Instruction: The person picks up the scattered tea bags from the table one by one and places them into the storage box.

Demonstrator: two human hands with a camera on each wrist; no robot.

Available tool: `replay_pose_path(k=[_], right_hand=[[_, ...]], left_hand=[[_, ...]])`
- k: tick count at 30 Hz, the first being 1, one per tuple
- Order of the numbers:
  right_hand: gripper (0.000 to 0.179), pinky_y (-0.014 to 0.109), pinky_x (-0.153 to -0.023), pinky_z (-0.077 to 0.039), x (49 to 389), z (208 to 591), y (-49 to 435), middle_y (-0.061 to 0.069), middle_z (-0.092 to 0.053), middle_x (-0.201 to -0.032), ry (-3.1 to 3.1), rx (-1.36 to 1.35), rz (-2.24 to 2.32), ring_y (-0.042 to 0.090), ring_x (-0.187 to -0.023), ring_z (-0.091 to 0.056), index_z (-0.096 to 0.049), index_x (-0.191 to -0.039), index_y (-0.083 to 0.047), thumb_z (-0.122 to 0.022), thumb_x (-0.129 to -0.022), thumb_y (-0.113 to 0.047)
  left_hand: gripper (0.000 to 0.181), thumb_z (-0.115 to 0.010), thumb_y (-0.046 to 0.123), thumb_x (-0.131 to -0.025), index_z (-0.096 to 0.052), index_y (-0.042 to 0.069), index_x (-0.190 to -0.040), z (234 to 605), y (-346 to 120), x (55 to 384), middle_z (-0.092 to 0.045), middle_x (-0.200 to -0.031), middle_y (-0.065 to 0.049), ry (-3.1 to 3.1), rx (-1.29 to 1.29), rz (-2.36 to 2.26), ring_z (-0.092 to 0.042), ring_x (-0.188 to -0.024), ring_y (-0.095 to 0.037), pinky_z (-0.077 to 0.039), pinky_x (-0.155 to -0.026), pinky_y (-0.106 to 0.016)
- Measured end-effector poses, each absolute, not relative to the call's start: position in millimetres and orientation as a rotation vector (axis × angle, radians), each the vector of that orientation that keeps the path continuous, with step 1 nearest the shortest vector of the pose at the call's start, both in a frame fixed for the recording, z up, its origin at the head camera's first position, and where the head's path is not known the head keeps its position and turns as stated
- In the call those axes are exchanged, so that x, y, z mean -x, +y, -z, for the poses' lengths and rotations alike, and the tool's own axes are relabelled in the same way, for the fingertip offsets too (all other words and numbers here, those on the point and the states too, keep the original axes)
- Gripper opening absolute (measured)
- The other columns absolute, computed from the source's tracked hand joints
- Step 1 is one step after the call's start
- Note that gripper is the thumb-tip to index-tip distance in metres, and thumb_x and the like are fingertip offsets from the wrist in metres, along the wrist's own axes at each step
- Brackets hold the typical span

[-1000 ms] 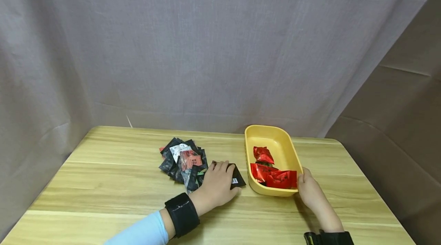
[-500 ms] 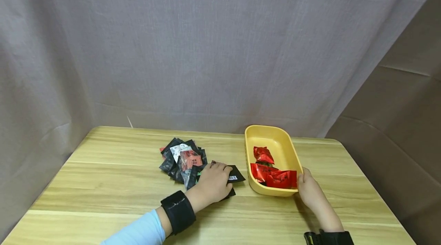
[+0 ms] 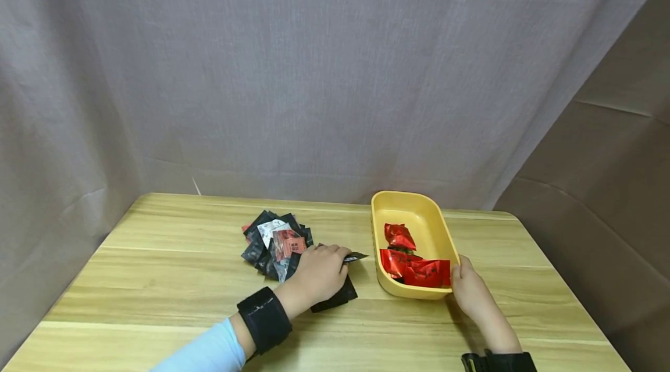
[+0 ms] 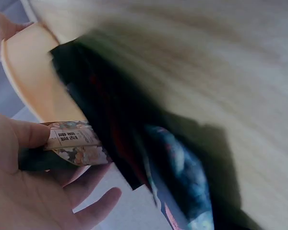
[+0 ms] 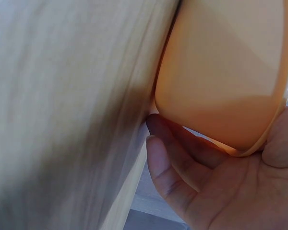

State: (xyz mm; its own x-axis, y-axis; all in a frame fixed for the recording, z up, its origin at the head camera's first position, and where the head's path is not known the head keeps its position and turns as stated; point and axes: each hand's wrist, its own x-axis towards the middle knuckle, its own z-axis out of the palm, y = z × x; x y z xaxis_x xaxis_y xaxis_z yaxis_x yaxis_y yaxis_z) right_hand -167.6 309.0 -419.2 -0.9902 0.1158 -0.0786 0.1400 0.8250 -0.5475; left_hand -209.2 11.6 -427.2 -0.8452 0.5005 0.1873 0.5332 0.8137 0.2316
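Observation:
My left hand (image 3: 318, 274) pinches a small dark packet (image 3: 356, 257) at the right side of a pile. In the left wrist view, its thumb lies on the packet's flower-patterned label (image 4: 74, 139). Below that hand, more black packets (image 3: 337, 297) lie on the table. The pile of black, white and red packets (image 3: 280, 244) is just left of it, partly covered by the hand. My right hand (image 3: 473, 290) grips the near right corner of a yellow bin (image 3: 416, 209). Several shiny red packets (image 3: 426, 273) lie in the bin's near half.
The wooden table (image 3: 157, 279) reaches back to a grey curtain (image 3: 314, 81). A darker cloth (image 3: 602, 186) hangs along the right. The bin stands near the table's back edge, a short gap away from the left hand.
The left hand has drawn slightly left and its fingers have closed on a packet, which now stands tilted up. Black packets beneath have come into view. Right hand and bin stay put.

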Motion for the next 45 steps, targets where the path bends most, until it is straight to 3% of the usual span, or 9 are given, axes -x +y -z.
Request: replay_pose_path(k=[7, 19, 34, 40, 45], right_hand=[[0.049, 0.068, -0.102, -0.034, 167, 419, 308, 0.048, -0.036, -0.134, 2.956, -0.208, 0.905, 0.056, -0.123, -0.035, -0.018, -0.139, 0.019, -0.016, -0.101, -0.011], [0.048, 0.068, -0.101, -0.035, 167, 419, 308, 0.047, -0.038, -0.133, 2.966, -0.214, 0.894, 0.055, -0.122, -0.037, -0.018, -0.139, 0.018, -0.016, -0.101, -0.012], [0.049, 0.069, -0.102, -0.034, 166, 418, 309, 0.048, -0.036, -0.134, 2.952, -0.213, 0.892, 0.056, -0.124, -0.035, -0.017, -0.139, 0.018, -0.015, -0.102, -0.013], [0.049, 0.069, -0.103, -0.033, 167, 417, 309, 0.048, -0.034, -0.136, 2.938, -0.217, 0.886, 0.056, -0.125, -0.032, -0.016, -0.14, 0.018, -0.014, -0.102, -0.013], [0.049, 0.069, -0.102, -0.033, 167, 417, 309, 0.047, -0.036, -0.135, 2.931, -0.203, 0.888, 0.056, -0.125, -0.033, -0.016, -0.14, 0.018, -0.013, -0.102, -0.014]], left_hand=[[0.031, -0.045, 0.025, -0.096, -0.065, 0.016, -0.119, 407, 12, 214, -0.072, -0.113, -0.002, -2.809, 0.782, 0.528, -0.065, -0.099, -0.02, -0.056, -0.082, -0.043], [0.032, -0.046, 0.025, -0.097, -0.06, 0.024, -0.126, 376, 48, 217, -0.067, -0.124, 0.001, -2.586, 0.806, 0.609, -0.06, -0.112, -0.018, -0.053, -0.094, -0.041], [0.031, -0.053, 0.03, -0.094, -0.062, 0.038, -0.123, 384, 105, 221, -0.069, -0.117, 0.013, -2.539, 1.077, 0.3, -0.06, -0.105, -0.007, -0.053, -0.089, -0.027], [0.031, -0.053, 0.036, -0.093, -0.062, 0.039, -0.122, 395, 122, 216, -0.069, -0.117, 0.015, -2.595, 1.168, 0.162, -0.061, -0.102, -0.006, -0.051, -0.088, -0.028], [0.041, -0.047, 0.05, -0.092, -0.056, 0.036, -0.13, 401, 126, 211, -0.062, -0.129, 0.014, -2.747, 1.221, 0.178, -0.055, -0.117, -0.008, -0.044, -0.104, -0.036]])
